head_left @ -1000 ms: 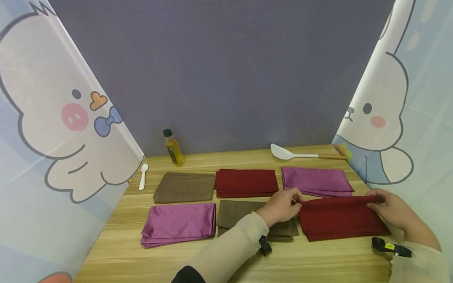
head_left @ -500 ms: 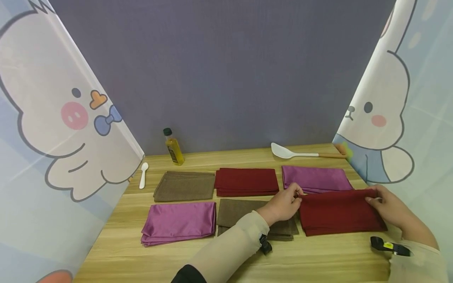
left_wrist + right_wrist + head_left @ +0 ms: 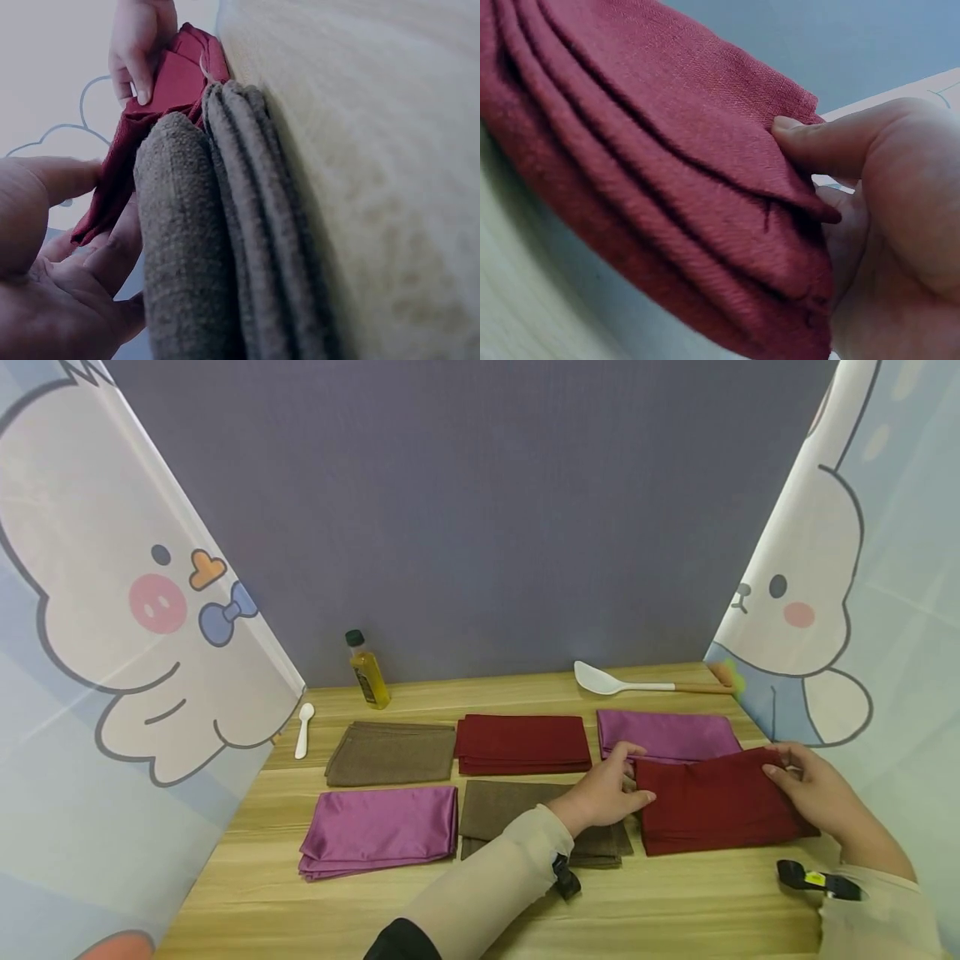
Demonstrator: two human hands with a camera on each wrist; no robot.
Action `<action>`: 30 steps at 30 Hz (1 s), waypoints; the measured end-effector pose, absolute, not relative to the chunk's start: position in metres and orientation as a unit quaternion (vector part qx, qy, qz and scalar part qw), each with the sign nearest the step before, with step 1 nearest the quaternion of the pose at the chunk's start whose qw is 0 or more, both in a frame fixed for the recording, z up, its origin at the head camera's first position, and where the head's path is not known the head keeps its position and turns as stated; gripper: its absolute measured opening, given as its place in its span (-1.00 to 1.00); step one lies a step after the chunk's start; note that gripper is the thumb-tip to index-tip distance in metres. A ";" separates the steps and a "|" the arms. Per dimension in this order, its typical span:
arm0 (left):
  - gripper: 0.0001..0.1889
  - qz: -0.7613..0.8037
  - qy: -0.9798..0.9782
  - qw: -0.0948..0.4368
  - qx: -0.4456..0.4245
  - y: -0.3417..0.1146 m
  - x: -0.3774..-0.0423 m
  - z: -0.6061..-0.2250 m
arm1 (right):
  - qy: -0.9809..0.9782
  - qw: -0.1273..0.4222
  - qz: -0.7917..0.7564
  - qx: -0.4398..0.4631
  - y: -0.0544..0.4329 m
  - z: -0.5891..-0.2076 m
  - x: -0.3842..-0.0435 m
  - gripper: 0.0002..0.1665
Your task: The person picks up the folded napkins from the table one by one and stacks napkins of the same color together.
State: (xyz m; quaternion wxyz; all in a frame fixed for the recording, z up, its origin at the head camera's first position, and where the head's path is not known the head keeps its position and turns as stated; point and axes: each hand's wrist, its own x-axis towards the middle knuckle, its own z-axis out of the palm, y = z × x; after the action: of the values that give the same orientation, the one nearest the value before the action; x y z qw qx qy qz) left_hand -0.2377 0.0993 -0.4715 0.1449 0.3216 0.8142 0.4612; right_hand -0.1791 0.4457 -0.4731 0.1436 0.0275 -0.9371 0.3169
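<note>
A folded dark red cloth napkin lies slantwise at the right front, its right side raised. At its right upper corner my right hand pinches it, thumb on the near face; the right wrist view shows the thumb on the layered fabric and the other fingers mostly hidden behind. My left hand is at the left edge of the red napkin, thumb and fingers spread apart. In the left wrist view the left thumb touches the cloth and the fingers reach behind it. Below this hand lies a folded brown napkin.
Behind the red napkin lies a purple napkin. Another red napkin, a brown one and a purple one lie leftward. An oil bottle, a small white spoon and a white ladle are further back.
The red napkin has moved slightly away from me and now slants, its right side higher. My left thumb and fingers have spread from their pinch; my right hand keeps its hold.
</note>
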 end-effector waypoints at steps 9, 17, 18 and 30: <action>-0.63 0.476 0.808 0.133 0.320 0.097 -0.237 -0.468 | -0.904 0.216 0.369 -0.011 0.444 -0.473 -0.185 -0.67; -0.60 0.518 0.792 0.109 0.305 0.092 -0.241 -0.458 | -0.890 0.273 0.363 -0.047 0.439 -0.467 -0.179 -0.86; -0.60 0.522 0.789 0.106 0.305 0.091 -0.241 -0.456 | -0.888 0.275 0.365 -0.049 0.439 -0.467 -0.179 -0.85; -0.49 0.539 0.784 0.098 0.292 0.072 -0.251 -0.440 | -0.879 0.246 0.407 -0.032 0.427 -0.464 -0.182 -0.63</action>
State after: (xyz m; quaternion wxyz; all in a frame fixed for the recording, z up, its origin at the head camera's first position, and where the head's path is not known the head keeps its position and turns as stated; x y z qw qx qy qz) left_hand -0.2507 0.0717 -0.4400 0.0981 0.2917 0.7842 0.5388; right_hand -0.1825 0.4273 -0.4640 0.2456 -0.0323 -0.8791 0.4073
